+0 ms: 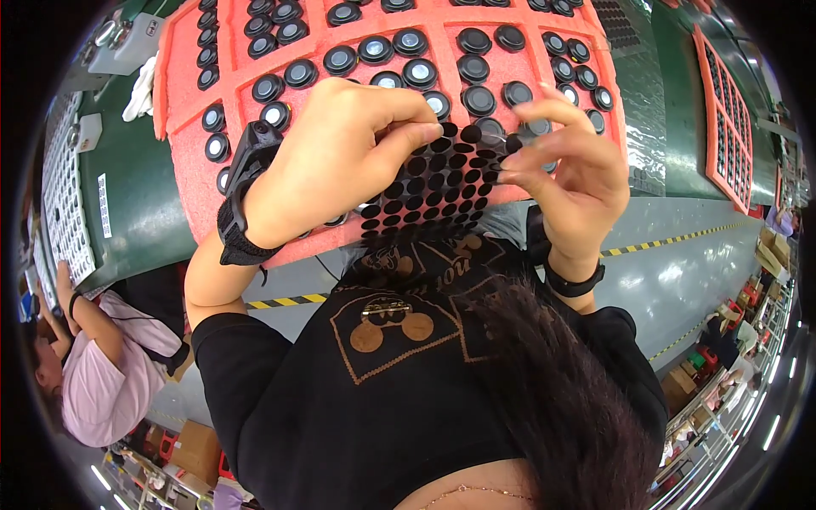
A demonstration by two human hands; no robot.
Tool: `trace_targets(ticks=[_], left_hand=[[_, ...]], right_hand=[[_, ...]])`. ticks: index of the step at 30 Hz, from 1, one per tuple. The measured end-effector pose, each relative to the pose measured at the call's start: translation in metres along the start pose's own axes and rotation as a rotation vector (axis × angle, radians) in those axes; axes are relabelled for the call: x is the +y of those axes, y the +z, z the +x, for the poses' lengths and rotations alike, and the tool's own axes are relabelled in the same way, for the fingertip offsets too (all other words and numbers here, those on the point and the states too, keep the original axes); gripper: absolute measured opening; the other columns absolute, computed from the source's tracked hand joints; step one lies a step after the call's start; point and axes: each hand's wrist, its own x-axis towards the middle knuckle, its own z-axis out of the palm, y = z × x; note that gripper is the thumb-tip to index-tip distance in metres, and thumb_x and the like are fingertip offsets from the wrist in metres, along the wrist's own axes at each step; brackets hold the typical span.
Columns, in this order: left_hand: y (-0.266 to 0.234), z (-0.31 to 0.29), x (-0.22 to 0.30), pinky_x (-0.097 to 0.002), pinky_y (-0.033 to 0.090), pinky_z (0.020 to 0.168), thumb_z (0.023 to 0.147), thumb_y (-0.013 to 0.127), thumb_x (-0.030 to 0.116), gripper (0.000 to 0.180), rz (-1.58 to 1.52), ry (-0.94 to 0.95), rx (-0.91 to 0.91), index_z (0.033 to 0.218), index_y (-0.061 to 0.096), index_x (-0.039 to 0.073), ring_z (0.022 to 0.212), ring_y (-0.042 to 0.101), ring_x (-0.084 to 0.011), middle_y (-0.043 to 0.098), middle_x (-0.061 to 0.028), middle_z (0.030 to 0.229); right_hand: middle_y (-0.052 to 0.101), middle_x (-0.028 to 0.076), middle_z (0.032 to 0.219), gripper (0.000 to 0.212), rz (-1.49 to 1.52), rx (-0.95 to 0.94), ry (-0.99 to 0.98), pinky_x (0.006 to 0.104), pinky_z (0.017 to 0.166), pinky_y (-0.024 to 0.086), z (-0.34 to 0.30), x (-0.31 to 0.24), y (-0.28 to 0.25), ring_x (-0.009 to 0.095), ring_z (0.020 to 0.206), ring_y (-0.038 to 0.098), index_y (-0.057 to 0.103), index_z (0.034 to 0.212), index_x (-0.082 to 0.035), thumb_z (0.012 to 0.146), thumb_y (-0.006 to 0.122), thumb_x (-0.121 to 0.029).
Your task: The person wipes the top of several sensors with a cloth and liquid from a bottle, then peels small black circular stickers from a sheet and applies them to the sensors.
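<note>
A sheet of black round stickers (425, 191) hangs in front of my chest, with its dots in rows on a see-through backing. My left hand (331, 157) is closed, pinching the sheet's upper edge between thumb and forefinger. At the right edge, my right hand (586, 174) has its thumb and forefinger drawn together by a black round sticker (513, 143); the other fingers are bent and raised. Just beyond both hands lies a pink foam tray (191, 183). Its compartments hold several round black parts (340, 59) with grey or pale centres.
The tray rests on a green table (140, 200). A white glove (141, 89) lies left of it, near a grey device (127, 42). Another filled pink tray (722, 110) stands at the right. A person in a pink top (110, 374) sits at lower left.
</note>
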Motion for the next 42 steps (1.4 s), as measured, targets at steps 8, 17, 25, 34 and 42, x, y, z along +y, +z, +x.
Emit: trace_targets(ticks=[8,17,25,34,42], left_hand=[[0.003,0.000,-0.001,-0.0303,0.041,0.044,0.072,0.059,0.004,0.004,-0.001,0.068,-0.025,0.071,0.060,0.000,0.047,0.055,-0.0241,0.055,-0.0123,0.055],[-0.001,0.002,0.003,-0.0267,0.039,0.043,0.076,0.059,0.004,0.005,-0.012,-0.085,-0.058,0.075,0.060,-0.001,0.044,0.053,-0.0191,0.055,-0.0111,0.055],[-0.001,0.003,0.001,-0.0253,0.038,0.043,0.077,0.059,0.003,0.005,-0.020,-0.090,-0.095,0.077,0.060,-0.002,0.043,0.050,-0.0160,0.055,-0.0104,0.056],[-0.003,0.007,0.001,-0.0243,0.040,0.046,0.076,0.060,0.002,0.005,-0.020,-0.113,-0.069,0.078,0.060,-0.002,0.047,0.052,-0.0144,0.056,-0.0096,0.058],[-0.006,0.011,-0.001,-0.0238,0.040,0.046,0.075,0.060,0.001,0.004,-0.031,-0.186,-0.101,0.077,0.060,-0.003,0.049,0.052,-0.0124,0.056,-0.0081,0.058]], right_hand=[[0.058,0.016,0.101,0.068,0.143,0.085,0.318,0.0313,0.082,0.044,0.004,-0.007,0.018,0.017,0.078,0.059,0.037,0.125,0.000,0.064,0.063,0.013],[0.052,0.019,0.106,0.074,0.516,0.232,0.231,0.0274,0.077,0.046,-0.004,0.001,-0.007,0.015,0.075,0.058,0.027,0.132,-0.002,0.068,0.060,0.014],[0.050,0.017,0.112,0.075,0.428,0.437,0.742,0.0269,0.074,0.048,-0.034,0.047,-0.069,0.014,0.078,0.057,0.021,0.134,-0.001,0.070,0.057,0.015],[0.044,0.019,0.122,0.069,0.348,0.176,0.750,0.0293,0.089,0.041,-0.027,0.073,-0.106,0.012,0.086,0.056,0.022,0.134,-0.004,0.076,0.056,0.010],[0.047,0.017,0.118,0.082,0.486,0.196,0.822,0.0228,0.069,0.049,-0.017,0.105,-0.125,0.013,0.075,0.058,0.019,0.137,-0.011,0.070,0.063,0.009]])
